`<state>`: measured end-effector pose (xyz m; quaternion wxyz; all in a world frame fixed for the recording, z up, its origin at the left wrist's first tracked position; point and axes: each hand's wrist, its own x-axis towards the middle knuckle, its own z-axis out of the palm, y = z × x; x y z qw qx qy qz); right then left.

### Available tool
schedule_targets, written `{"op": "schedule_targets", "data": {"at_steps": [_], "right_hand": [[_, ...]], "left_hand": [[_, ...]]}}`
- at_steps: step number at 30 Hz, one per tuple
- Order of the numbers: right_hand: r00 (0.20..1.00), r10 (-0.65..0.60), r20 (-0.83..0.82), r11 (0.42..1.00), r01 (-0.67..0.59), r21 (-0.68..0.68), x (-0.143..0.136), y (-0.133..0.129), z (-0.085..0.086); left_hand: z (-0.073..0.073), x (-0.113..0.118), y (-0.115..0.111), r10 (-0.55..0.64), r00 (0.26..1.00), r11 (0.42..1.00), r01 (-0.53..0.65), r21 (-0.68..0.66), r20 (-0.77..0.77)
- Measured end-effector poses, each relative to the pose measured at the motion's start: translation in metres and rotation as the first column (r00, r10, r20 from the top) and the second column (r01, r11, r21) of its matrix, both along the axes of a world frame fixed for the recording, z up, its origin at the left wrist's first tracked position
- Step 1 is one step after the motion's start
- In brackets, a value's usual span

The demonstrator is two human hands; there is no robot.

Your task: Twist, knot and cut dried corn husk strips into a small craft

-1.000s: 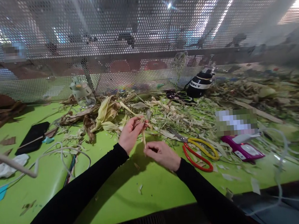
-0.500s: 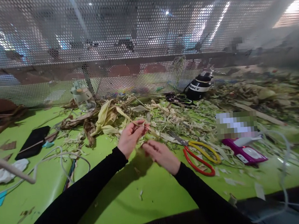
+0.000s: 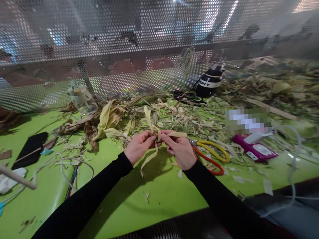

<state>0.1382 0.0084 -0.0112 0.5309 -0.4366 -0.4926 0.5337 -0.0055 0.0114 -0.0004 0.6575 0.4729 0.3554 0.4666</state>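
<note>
- Left hand (image 3: 139, 147): thumb and fingers pinch the pale husk strips (image 3: 148, 116) where they gather.
- Right hand (image 3: 180, 151): thumb and fingertips pinch the same strips just beside the left fingertips. Whether the gathered part is knotted or merely crossed cannot be told.
- Strip position: raised between the hands, over the table (image 3: 128, 210). One end points up and away, one projects rightward over the right hand, one hangs in a curve below.
- Handling (judged): light, thin, pliable; liable to split along the grain. Grip close to the gathered part; avoid sharp tugs on the ends.
- Right side: the scissors (image 3: 202, 144) lie just beside the right hand, limiting travel there.
- Far side: a litter of husk scraps (image 3: 181, 114) borders the hands.
- Near side: green surface with few scraps between the forearms offers working room, as far as the table's front edge.
</note>
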Motion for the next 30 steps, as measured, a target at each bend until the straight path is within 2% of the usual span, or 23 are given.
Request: {"op": "schedule_targets", "data": {"at_steps": [5, 11, 18, 22, 24, 27, 30], "right_hand": [[0.994, 0.026, 0.105, 0.996, -0.035, 0.086, 0.003, -0.003, 0.005], [0.983, -0.011, 0.184, 0.989, -0.016, 0.146, 0.008, 0.001, 0.004], [0.998, -0.058, -0.009, 0.994, 0.059, 0.094, 0.01, 0.006, 0.002], [0.997, -0.063, -0.034, 0.994, 0.066, 0.086, 0.011, 0.006, 0.004], [1.0, -0.016, 0.009, 0.998, 0.016, 0.066, 0.012, 0.005, 0.006], [0.981, 0.101, 0.165, 0.994, -0.108, 0.034, 0.013, 0.002, 0.007], [0.96, 0.089, 0.267, 0.993, -0.107, 0.051, 0.011, 0.001, 0.006]], "left_hand": [[0.002, -0.001, -0.004, -0.003, 0.999, 1.0, 0.005, 0.028, -0.053], [0.006, -0.004, -0.006, -0.043, 0.999, 0.999, 0.043, -0.023, -0.033], [0.004, -0.005, -0.005, -0.047, 0.996, 0.996, 0.053, -0.076, 0.075], [0.007, -0.007, -0.005, -0.036, 0.996, 0.997, 0.042, -0.071, 0.077], [0.009, -0.008, -0.005, -0.037, 0.998, 0.998, 0.04, -0.041, 0.056], [0.009, -0.006, -0.005, -0.069, 0.997, 0.998, 0.069, 0.004, -0.024], [0.007, -0.003, -0.005, -0.079, 0.992, 0.995, 0.084, 0.046, -0.098]]}}
